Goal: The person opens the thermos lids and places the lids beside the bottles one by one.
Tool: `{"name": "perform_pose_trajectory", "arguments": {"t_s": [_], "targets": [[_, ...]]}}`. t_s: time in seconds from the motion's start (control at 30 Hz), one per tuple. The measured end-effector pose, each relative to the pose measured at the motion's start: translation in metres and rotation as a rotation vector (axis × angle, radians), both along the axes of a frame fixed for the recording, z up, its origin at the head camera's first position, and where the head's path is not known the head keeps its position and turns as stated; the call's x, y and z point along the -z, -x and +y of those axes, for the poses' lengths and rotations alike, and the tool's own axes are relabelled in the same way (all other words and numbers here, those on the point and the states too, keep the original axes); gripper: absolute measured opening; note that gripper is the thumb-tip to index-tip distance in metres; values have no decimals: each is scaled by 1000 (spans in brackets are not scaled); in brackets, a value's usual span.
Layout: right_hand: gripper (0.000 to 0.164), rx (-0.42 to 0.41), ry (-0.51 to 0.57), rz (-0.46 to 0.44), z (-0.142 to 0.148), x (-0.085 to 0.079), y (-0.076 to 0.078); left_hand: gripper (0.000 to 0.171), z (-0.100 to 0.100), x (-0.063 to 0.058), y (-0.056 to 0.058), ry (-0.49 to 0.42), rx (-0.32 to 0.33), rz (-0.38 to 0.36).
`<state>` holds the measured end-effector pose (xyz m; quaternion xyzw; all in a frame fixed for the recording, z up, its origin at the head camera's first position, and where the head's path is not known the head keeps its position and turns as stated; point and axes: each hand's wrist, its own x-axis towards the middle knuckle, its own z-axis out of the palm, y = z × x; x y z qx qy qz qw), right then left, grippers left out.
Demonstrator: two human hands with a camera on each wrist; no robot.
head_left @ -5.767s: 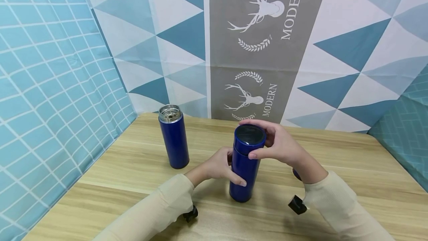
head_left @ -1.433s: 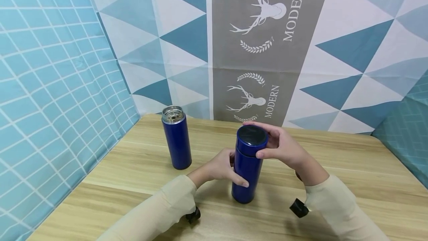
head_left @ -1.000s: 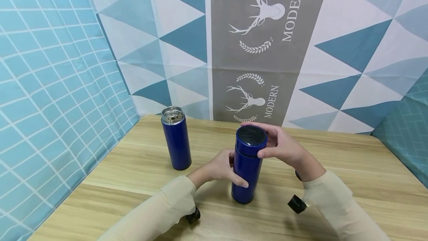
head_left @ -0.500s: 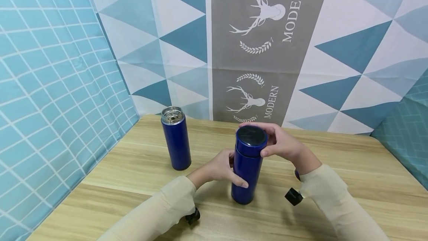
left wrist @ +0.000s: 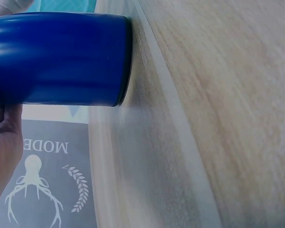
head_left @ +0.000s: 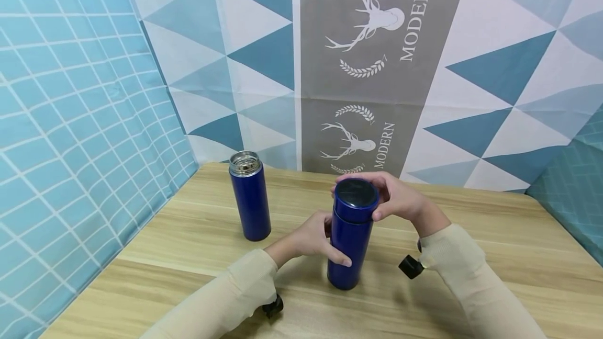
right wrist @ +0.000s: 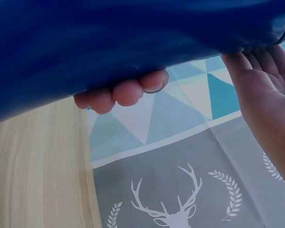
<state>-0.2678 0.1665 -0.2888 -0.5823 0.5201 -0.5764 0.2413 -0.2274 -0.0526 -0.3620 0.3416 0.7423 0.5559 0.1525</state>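
Note:
A dark blue thermos bottle [head_left: 347, 255] stands upright in front of me, its blue lid [head_left: 356, 200] with a black glossy top seated on the neck. My left hand [head_left: 308, 234] grips the bottle's body from the left, thumb across the near side. At the top, my right hand [head_left: 398, 198] holds the lid from behind and the right, with the thumb at its right edge. In the right wrist view, fingertips [right wrist: 128, 92] of the left hand curl round the bottle's far side. The left wrist view has the bottle's lower body [left wrist: 61, 59] and dark base rim.
A second blue thermos bottle [head_left: 251, 203] without a lid stands back left, its steel mouth facing up. A small dark blue thing [head_left: 419, 245] is mostly hidden behind the right wrist. The wooden table [head_left: 188, 234] meets patterned cloth walls at the back and left.
My right hand has turned round the lid: its thumb has slid right along the edge and its wrist has swung left. The left hand keeps its grip, and the bottle stays in place.

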Motion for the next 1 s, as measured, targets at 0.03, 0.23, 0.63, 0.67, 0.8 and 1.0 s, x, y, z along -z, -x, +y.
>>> {"name": "perform_pose_trajectory", "arguments": {"t_s": [0.03,0.23,0.63,0.67,0.8,1.0], "targets": [[71,-12,1,3,0,0,1,58,0,0,0,1,-1,2],[71,-69,-1,2,-3,0,6,58,0,-2,-1,2,-1,5],[86,-81,15,59,0,-3,-7,57,2,1,-3,3,7,-26],[85,-60,18,50,0,-3,-10,58,2,1,-2,4,7,-24],[83,77,27,47,4,-1,-21,58,1,0,-2,17,0,-20],[85,340,6,60,2,-3,-43,57,1,0,-1,29,-6,-28]]}}
